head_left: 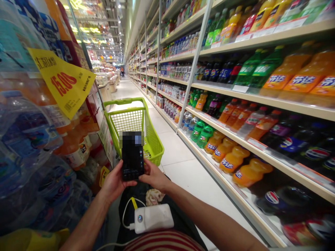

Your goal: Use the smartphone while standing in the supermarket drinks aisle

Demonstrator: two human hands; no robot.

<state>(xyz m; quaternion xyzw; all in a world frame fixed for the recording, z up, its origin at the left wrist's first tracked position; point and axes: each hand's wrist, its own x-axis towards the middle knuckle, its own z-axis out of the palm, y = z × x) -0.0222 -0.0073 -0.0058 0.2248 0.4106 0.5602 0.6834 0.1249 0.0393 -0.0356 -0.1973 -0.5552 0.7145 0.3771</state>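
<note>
Both hands hold a dark smartphone (132,158) upright in front of me, its screen facing me and partly blurred out at the top. My left hand (114,178) grips its left side and bottom edge. Around its lower right side closes my right hand (154,177). On my lap, below the phone, lies a white power bank (154,219) with a white cable looped at its left. A crumpled pale patterned thing (154,197) rests just behind it; its kind I cannot make out. Directly beyond the phone stands a green shopping basket (154,139) on the floor.
Long shelves (227,89) of soda bottles run along the right side. Stacked bottle packs (28,150) rise close on my left, with a yellow price sign (64,82) jutting out. A pale tiled aisle (174,153) stretches ahead, with a distant person far down it.
</note>
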